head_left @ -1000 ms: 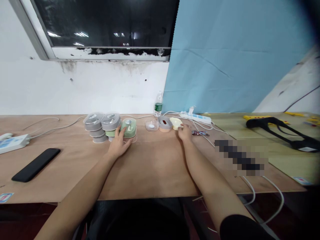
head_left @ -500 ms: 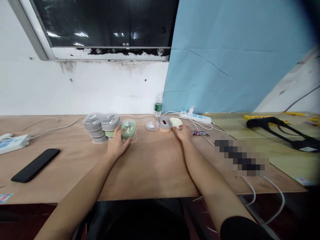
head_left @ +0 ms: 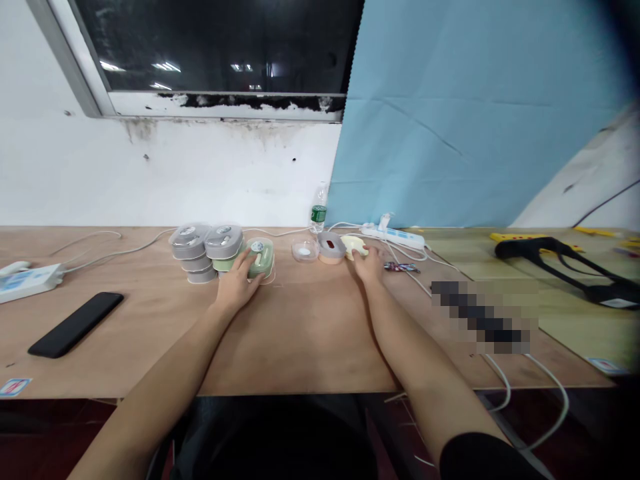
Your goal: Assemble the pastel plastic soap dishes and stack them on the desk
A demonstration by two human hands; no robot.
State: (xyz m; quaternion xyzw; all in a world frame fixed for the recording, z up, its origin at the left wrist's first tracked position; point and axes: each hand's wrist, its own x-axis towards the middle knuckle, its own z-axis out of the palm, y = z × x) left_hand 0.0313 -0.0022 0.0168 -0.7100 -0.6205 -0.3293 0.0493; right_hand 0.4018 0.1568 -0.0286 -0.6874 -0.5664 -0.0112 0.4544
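My left hand [head_left: 238, 284] rests on the wooden table [head_left: 300, 333] with its fingers spread over the front of a green round case [head_left: 262, 257]. That case leans against a stack of grey and green cases [head_left: 205, 250]. My right hand [head_left: 370, 264] reaches to a pale yellow case [head_left: 353, 245] and touches it with curled fingers. Left of it sit a grey-topped orange case [head_left: 331, 247] and a clear dish with a white piece [head_left: 305, 251].
A black phone [head_left: 76, 324] lies at the left, near a white power strip [head_left: 27, 281]. Another power strip [head_left: 395, 235] with cables, a small bottle [head_left: 318, 208] and a colourful wrapper [head_left: 401, 267] sit at the back. A black strap device [head_left: 565, 263] lies far right.
My left hand's fingers have moved further over the green case, which sits lower against the stack. My right hand stays at the yellow case. The view shifted slightly.
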